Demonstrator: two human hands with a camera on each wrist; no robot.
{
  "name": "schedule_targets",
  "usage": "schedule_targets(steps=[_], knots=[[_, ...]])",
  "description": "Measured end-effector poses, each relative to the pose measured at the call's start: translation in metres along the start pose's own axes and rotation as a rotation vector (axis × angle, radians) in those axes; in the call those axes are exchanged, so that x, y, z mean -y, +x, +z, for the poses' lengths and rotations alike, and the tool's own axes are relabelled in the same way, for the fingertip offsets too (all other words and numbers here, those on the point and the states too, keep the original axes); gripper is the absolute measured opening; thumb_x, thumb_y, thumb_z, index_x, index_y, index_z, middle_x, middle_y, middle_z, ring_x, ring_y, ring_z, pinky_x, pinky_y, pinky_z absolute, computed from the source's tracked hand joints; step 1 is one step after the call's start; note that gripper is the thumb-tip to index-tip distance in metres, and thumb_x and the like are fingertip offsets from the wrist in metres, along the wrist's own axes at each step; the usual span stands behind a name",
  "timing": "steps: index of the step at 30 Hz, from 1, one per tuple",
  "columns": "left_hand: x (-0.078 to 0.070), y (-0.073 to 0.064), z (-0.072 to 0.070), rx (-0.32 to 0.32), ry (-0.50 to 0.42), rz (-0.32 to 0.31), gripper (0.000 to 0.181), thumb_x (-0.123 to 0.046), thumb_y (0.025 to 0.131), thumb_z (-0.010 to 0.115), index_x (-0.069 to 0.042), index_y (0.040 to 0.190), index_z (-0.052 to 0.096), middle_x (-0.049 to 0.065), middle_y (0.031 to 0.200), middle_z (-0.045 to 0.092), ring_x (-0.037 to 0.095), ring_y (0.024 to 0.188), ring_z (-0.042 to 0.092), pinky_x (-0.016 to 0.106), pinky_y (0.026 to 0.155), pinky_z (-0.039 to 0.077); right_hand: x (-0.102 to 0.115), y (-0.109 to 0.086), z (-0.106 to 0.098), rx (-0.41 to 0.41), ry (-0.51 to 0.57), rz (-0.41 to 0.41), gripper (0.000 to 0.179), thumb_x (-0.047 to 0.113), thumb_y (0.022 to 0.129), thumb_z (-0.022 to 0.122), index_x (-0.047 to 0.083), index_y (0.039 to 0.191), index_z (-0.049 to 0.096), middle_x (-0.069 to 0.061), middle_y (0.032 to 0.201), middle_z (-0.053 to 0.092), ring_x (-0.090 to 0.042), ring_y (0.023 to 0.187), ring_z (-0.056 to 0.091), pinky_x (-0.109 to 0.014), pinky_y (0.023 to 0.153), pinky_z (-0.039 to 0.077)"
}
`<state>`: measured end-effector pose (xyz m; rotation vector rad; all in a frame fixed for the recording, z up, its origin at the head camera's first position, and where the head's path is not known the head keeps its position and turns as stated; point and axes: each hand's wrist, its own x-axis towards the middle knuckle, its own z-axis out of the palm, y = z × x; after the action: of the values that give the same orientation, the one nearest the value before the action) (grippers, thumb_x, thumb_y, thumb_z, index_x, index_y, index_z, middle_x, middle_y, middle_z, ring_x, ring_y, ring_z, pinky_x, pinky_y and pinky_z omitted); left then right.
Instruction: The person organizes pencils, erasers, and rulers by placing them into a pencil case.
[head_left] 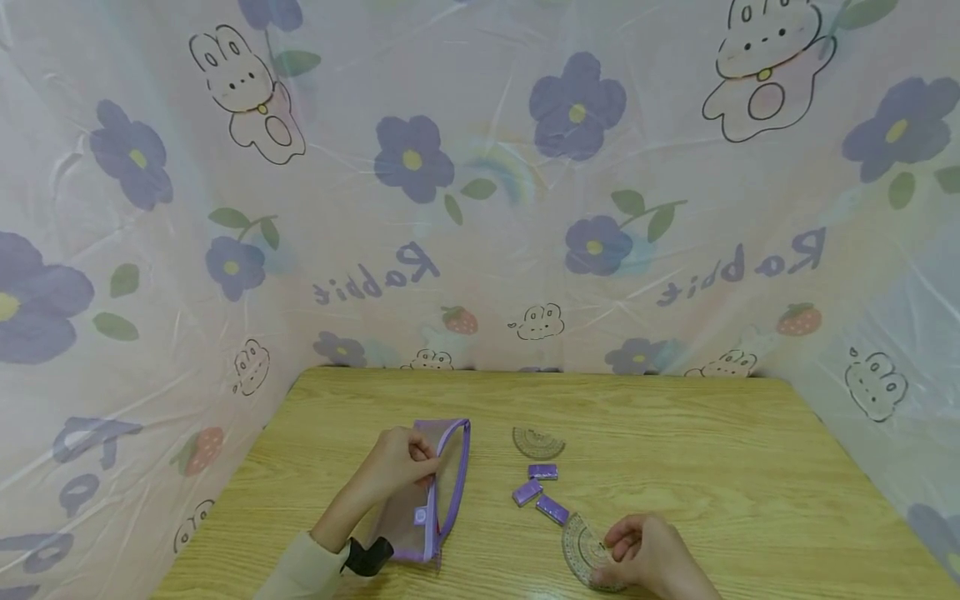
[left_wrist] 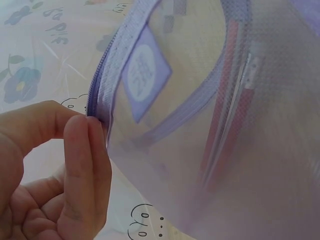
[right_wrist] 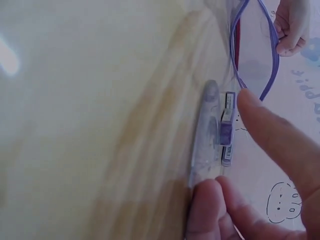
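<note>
My left hand (head_left: 405,457) pinches the zip edge of a mesh pencil case (head_left: 402,521) with purple trim, whose mouth gapes. Through the mesh in the left wrist view, red sticks (left_wrist: 216,115) show inside, their exact kind unclear. At the front right, my right hand (head_left: 648,554) is at a clear protractor (head_left: 581,546) on the table. In the right wrist view its fingertips meet the edge of this protractor (right_wrist: 202,140), while one digit stands apart above it. Past the protractor lie three small purple wrapped blocks (head_left: 552,509). Farther back is a second clear protractor (head_left: 538,443).
All of this lies on a wood-grain table (head_left: 712,467). A patterned sheet (head_left: 487,208) with rabbits and flowers hangs behind the table and along both sides. A black strap (head_left: 367,556) circles the left wrist beside the case.
</note>
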<state>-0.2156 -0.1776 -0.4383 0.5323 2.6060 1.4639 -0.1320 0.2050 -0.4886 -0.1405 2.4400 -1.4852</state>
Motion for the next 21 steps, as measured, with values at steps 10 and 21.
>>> schedule_targets(steps=[10,21], knots=[[-0.0001,-0.0005,0.0005,-0.003,-0.001,-0.007,0.009,0.000,0.089,0.070,0.001,0.080,0.068,0.004,0.068,0.067,0.035,0.061,0.069,0.049,0.057,0.059,-0.0041,-0.0037,0.0092,-0.007,0.014,0.004,0.051,0.010,0.064,0.094,-0.006,0.098,0.061,-0.006,0.080,0.050,-0.019,0.071,0.047,-0.024,0.057,0.046],[0.0002,0.0011,0.0010,-0.004,0.007,-0.014,0.008,-0.001,0.089,0.070,0.002,0.082,0.068,0.004,0.068,0.067,0.035,0.062,0.069,0.050,0.057,0.058,-0.0068,-0.0012,0.0103,-0.014,-0.032,-0.033,0.046,0.004,0.062,0.092,-0.003,0.092,0.058,-0.004,0.076,0.048,-0.016,0.067,0.047,-0.023,0.054,0.044]])
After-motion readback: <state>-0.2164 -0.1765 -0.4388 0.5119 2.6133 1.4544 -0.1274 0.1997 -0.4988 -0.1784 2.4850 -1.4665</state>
